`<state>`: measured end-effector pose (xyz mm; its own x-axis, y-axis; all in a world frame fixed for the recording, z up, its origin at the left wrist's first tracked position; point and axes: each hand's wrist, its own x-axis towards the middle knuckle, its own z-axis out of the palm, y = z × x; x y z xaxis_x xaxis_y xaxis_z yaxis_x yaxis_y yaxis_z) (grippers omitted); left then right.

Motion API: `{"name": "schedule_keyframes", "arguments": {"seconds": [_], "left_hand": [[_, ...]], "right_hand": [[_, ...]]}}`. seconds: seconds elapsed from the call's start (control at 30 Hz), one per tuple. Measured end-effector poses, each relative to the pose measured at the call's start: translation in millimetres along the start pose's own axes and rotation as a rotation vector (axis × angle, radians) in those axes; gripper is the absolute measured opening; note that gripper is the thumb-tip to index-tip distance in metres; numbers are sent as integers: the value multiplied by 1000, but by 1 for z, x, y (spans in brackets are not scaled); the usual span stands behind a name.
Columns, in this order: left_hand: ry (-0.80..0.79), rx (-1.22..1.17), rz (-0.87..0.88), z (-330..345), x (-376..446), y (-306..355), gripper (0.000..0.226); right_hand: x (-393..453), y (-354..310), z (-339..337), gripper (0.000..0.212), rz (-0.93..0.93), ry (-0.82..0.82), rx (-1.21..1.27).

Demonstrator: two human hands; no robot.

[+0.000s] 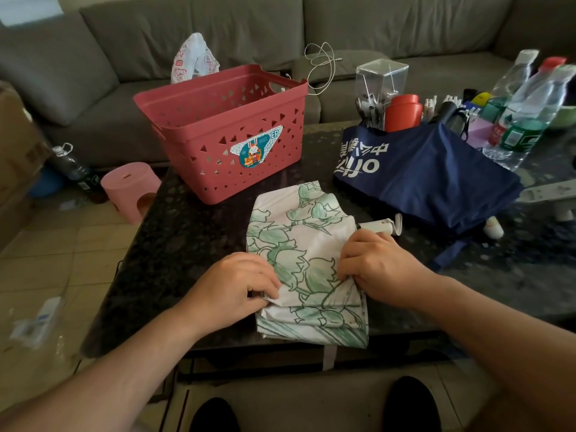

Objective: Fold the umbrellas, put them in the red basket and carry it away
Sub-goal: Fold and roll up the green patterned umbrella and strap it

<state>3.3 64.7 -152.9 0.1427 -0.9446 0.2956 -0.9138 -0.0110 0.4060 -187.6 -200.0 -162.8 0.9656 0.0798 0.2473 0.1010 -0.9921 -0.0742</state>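
A white umbrella printed with green flowers [307, 263] lies collapsed near the front edge of the dark stone table [174, 244], its canopy gathered in flat pleats and its pale handle [378, 227] pointing toward the right edge. The left hand [233, 288] pinches a fold of the cloth at the umbrella's left side, fingers curled onto the fabric. The right hand [371, 265] grips a bunched pleat on the right side, just below the handle, knuckles up.

The red basket [224, 132] stands at the back left corner of the table, apart from the flowered umbrella; nothing can be made out inside it, though the near wall hides much of its floor. A navy umbrella [430, 173] with white lettering lies loosely spread toward the right side of the table, not touching the flowered one.

Along the back right edge stand a red canister [402, 113], a clear box of pens [378, 85] and several plastic bottles [526, 110]. A pink stool [131, 188] sits on the tiled floor left of the table, before a grey sofa [218, 32].
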Motion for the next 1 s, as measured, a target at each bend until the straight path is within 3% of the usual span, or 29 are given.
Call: {"name": "schedule_keyframes", "arguments": {"seconds": [0.13,0.3,0.43,0.6,0.77,0.87,1.0], "left_hand": [[-28,-48,-49,-11,0,6,16],[-43,40,-25,-14,-1,11,21],[-32,88,-137,-12,-5,7,30],[-85,-63,-271,-21,-10,7,27],[-38,-279,-439,-17,-13,10,23],[15,-333,-507,-12,-15,14,20],[46,-349,-526,-8,-17,18,22]], "right_hand": [[4,-1,0,29,12,-37,-22],[8,-4,-1,29,28,-95,-30],[9,0,0,31,73,-93,1],[7,-3,-3,42,100,-172,37],[3,-6,-13,32,187,-136,169],[-1,-18,-18,26,132,-90,149],[-4,-40,-17,32,21,-49,100]]}}
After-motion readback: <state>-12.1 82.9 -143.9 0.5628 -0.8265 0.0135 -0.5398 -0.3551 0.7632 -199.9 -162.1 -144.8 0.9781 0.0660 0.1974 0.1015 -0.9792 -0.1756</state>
